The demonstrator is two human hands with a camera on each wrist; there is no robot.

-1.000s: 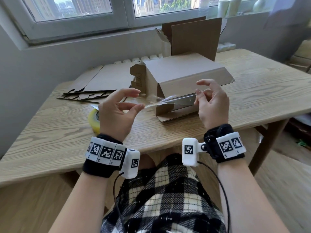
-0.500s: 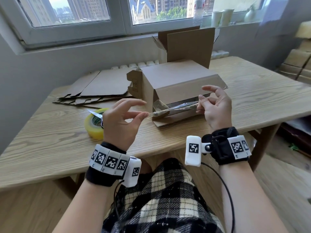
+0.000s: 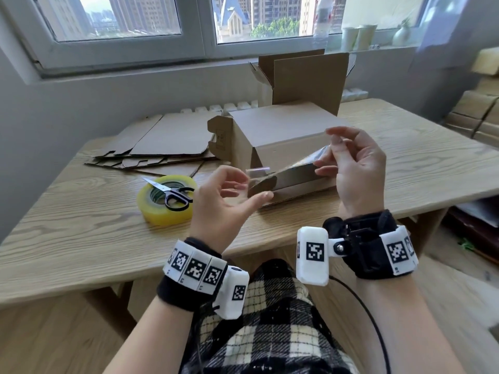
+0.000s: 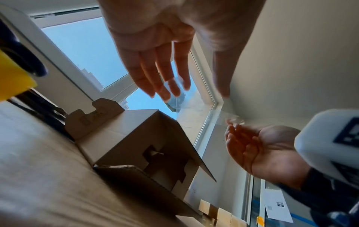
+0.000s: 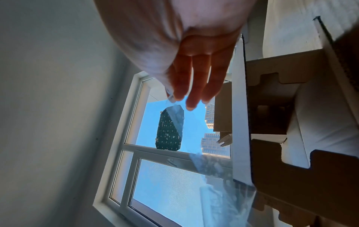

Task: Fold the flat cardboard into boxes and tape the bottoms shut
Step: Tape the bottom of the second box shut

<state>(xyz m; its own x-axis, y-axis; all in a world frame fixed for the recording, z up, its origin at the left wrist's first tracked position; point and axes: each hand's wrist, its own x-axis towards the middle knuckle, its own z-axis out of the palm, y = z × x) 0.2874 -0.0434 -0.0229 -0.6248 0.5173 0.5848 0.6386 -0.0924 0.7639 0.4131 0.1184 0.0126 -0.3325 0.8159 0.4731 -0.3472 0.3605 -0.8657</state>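
A brown cardboard box [image 3: 283, 136] lies on its side on the table, its open flapped end toward me [image 4: 136, 130]. A strip of clear tape [image 3: 297, 168] spans the air in front of that opening, between my two hands. My left hand [image 3: 255, 186] has straight, spread fingers, and the strip's left end sticks to the fingertips [image 4: 170, 92] with the thumb apart. My right hand [image 3: 328, 157] pinches the right end, held higher, level with the box's top edge. In the right wrist view the tape strip [image 5: 213, 169] runs down from the fingertips [image 5: 190, 104] beside the box [image 5: 272, 107].
A yellow tape roll [image 3: 151, 209] with black-handled scissors [image 3: 172, 195] on it sits left of my left hand. Flat cardboard sheets [image 3: 167, 141] lie at the back left. Another open box [image 3: 307, 79] stands behind. The wooden table [image 3: 81, 238] ends near my lap; stacked cartons [image 3: 480, 117] stand at far right.
Both hands carried the strip closer to the box's open end. The right end now sits higher, so the strip slants. My left hand shifted right, away from the roll.
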